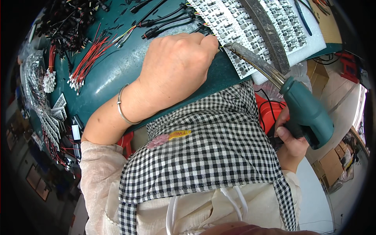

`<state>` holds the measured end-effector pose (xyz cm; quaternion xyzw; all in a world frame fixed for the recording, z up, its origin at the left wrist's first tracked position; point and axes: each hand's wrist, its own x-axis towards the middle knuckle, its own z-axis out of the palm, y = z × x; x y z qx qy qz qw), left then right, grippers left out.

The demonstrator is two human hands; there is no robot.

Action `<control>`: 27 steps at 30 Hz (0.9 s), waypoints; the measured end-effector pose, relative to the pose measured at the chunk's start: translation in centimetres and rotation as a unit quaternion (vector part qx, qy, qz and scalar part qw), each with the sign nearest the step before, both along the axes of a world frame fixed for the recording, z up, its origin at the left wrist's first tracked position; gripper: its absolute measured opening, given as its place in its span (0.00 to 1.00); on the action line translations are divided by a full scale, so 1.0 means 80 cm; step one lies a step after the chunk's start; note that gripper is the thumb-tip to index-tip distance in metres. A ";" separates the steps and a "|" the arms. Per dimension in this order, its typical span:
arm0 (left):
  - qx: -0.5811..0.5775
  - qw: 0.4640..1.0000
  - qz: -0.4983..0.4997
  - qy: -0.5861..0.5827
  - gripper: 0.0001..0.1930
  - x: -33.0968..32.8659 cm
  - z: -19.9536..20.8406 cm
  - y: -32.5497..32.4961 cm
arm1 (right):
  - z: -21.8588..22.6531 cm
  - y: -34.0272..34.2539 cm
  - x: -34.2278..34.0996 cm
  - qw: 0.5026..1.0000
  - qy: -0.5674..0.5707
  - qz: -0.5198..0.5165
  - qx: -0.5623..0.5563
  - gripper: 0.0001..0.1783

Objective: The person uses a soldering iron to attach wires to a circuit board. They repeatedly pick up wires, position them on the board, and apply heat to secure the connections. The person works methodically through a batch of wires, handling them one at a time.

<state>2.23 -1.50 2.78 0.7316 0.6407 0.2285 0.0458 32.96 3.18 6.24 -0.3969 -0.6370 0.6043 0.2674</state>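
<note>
Green soldering gun (pixel 311 111) in our wrapped right hand (pixel 293 145), frame right, tip (pixel 230 46) near our curled upper-centre left hand (pixel 178 64), contents hidden

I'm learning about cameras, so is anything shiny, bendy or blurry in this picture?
In the head view, pale glare streaks the green table; same view, the corners are black and the scene curves near the rim; head view again, the far-left background is dim and soft, while the left hand and checked apron look fairly clear.
</note>
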 end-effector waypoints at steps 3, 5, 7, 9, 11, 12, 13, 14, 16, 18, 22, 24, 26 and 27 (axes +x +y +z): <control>-0.001 1.000 -0.003 0.001 0.10 0.000 0.000 0.000 | -0.003 0.000 0.000 0.999 0.031 -0.011 -0.013 0.31; 0.004 1.000 -0.008 0.003 0.10 0.001 -0.001 0.001 | 0.000 -0.001 -0.012 0.997 0.065 -0.045 -0.020 0.35; 0.002 1.000 -0.005 -0.001 0.10 0.000 0.000 0.001 | 0.011 0.003 -0.023 0.995 0.068 -0.067 -0.028 0.38; -0.001 1.000 -0.002 0.001 0.10 0.000 0.001 0.000 | 0.016 0.009 -0.027 0.995 0.085 -0.049 -0.026 0.38; -0.007 1.000 0.001 0.006 0.10 0.001 0.002 -0.001 | 0.013 0.008 -0.025 0.994 0.088 -0.055 -0.024 0.39; -0.006 1.000 0.000 0.007 0.10 0.001 0.002 0.000 | 0.011 0.007 -0.024 0.994 0.087 -0.066 -0.019 0.39; -0.006 1.000 -0.001 0.008 0.10 0.001 0.001 0.001 | 0.010 0.006 -0.023 0.994 0.086 -0.070 -0.018 0.39; -0.006 1.000 -0.002 0.009 0.09 0.001 0.000 0.001 | 0.009 0.005 -0.022 0.993 0.085 -0.073 -0.018 0.39; -0.022 1.000 0.005 0.000 0.09 0.001 0.000 0.001 | 0.008 0.004 -0.019 0.994 0.087 -0.069 -0.024 0.40; -0.030 0.999 0.009 -0.027 0.09 0.001 -0.001 0.001 | 0.007 0.003 -0.017 0.993 0.093 -0.071 -0.023 0.40; -0.056 0.993 0.023 -0.100 0.06 -0.002 -0.002 0.005 | 0.011 0.003 -0.012 0.993 0.092 -0.065 -0.026 0.39; -0.066 0.990 0.032 -0.118 0.06 -0.001 -0.002 0.005 | 0.009 0.002 -0.010 0.993 0.093 -0.069 -0.014 0.39; -0.059 0.990 0.037 -0.125 0.06 0.001 -0.002 0.006 | 0.005 -0.002 -0.007 0.993 0.096 -0.071 -0.012 0.39; -0.056 0.991 0.042 -0.117 0.06 0.003 -0.002 0.004 | 0.002 -0.003 -0.003 0.992 0.100 -0.069 -0.017 0.39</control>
